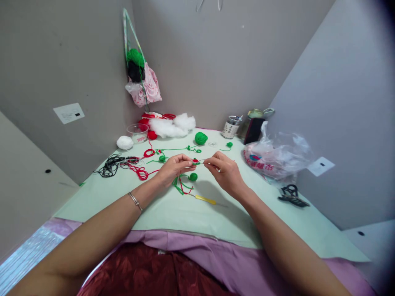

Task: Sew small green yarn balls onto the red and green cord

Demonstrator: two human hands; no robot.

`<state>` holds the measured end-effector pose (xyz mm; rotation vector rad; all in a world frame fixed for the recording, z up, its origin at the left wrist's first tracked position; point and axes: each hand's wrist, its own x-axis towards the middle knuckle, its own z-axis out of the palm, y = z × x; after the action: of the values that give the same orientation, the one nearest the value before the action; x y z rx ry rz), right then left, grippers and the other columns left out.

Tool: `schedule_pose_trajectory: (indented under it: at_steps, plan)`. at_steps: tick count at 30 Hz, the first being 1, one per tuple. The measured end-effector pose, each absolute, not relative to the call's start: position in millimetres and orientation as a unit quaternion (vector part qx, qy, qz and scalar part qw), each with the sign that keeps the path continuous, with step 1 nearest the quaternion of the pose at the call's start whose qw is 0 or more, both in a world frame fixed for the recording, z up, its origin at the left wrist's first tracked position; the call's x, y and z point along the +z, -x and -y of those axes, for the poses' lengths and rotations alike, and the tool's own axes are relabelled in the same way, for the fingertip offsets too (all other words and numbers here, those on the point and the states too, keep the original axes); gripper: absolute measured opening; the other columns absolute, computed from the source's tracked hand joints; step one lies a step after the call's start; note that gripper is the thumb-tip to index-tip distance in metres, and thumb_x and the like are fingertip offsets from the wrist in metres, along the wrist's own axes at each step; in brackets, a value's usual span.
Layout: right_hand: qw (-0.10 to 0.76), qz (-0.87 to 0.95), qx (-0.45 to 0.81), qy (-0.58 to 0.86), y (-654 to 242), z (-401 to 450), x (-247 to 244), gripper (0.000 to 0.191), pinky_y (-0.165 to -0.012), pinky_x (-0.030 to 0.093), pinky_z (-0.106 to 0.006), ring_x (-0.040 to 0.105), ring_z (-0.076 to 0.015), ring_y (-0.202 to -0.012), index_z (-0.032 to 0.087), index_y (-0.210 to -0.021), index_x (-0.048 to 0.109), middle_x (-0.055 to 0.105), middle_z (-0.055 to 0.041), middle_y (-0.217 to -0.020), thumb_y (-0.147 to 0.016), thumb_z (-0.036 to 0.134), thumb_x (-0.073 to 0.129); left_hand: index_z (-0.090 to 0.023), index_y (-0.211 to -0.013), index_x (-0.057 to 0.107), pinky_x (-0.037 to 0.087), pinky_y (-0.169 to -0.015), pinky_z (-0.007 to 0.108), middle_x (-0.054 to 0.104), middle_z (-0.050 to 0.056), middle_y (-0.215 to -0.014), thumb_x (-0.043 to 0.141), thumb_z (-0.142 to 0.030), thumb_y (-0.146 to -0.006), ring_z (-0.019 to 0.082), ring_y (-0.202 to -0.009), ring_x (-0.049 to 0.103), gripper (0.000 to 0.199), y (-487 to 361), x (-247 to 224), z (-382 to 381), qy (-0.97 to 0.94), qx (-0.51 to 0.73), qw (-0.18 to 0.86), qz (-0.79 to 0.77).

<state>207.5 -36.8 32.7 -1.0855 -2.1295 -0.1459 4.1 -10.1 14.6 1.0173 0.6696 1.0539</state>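
Between the fingertips of my left hand (pixel 177 166) is a small red and green crochet piece (pixel 195 162). My right hand (pixel 224 168) is closed in a pinch just to its right. A thin strand runs from the piece to those fingertips; whether it is yarn or a needle is too small to tell. Green and red yarn ends (pixel 181 186) hang below my left hand. Near them on the table lie a small green yarn ball (pixel 193 176) and a crochet hook with a yellow handle (pixel 205 200).
Black yarn (pixel 112 165) lies tangled at left, with red yarn (pixel 140 172) beside it. White stuffing (pixel 171 125), a clear plastic cup (pixel 138 135) and a larger green ball (pixel 200 138) sit farther back. At right are a plastic bag (pixel 274 156) and a black hair claw (pixel 292 196).
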Motion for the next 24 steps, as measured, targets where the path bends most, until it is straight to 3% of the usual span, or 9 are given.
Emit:
schedule_pose_trajectory:
  at_steps: [8, 18, 24]
  plan:
    - [0.354, 0.823, -0.024, 0.444, -207.0, 37.7, 33.0, 0.014, -0.062, 0.037, -0.026, 0.051, -0.0136, -0.068, 0.020, -0.086, 0.069, 0.054, -0.0015, -0.077, -0.090, 0.016, 0.057, -0.012, -0.078, 0.063, 0.051, -0.095, 0.038, 0.067, 0.001, -0.078, 0.081, -0.026, -0.067, 0.015, -0.079, 0.069, 0.026, -5.5, 9.6, 9.3, -0.483, 0.468, 0.670, -0.315]
    - [0.440, 0.726, 0.302, 0.435, -204.8, 30.1, 30.7, 0.010, -0.061, 0.038, -0.027, 0.048, -0.0129, -0.065, 0.019, -0.080, 0.068, 0.060, -0.0012, -0.077, -0.083, 0.029, 0.066, -0.013, -0.080, 0.061, 0.051, -0.092, 0.031, 0.066, 0.000, -0.076, 0.079, -0.023, -0.070, 0.015, -0.081, 0.070, 0.023, -0.2, 15.7, 8.9, -0.466, 0.415, 0.736, -0.265]
    - [0.456, 0.694, 0.323, 0.454, -201.2, 26.8, 24.2, 0.014, -0.060, 0.039, -0.027, 0.050, -0.0126, -0.062, 0.018, -0.077, 0.067, 0.061, -0.0008, -0.072, -0.079, 0.032, 0.069, -0.013, -0.080, 0.063, 0.052, -0.090, 0.032, 0.066, 0.000, -0.078, 0.081, -0.024, -0.068, 0.015, -0.080, 0.069, 0.024, -3.6, 14.1, 10.9, -0.468, 0.431, 0.718, -0.282]
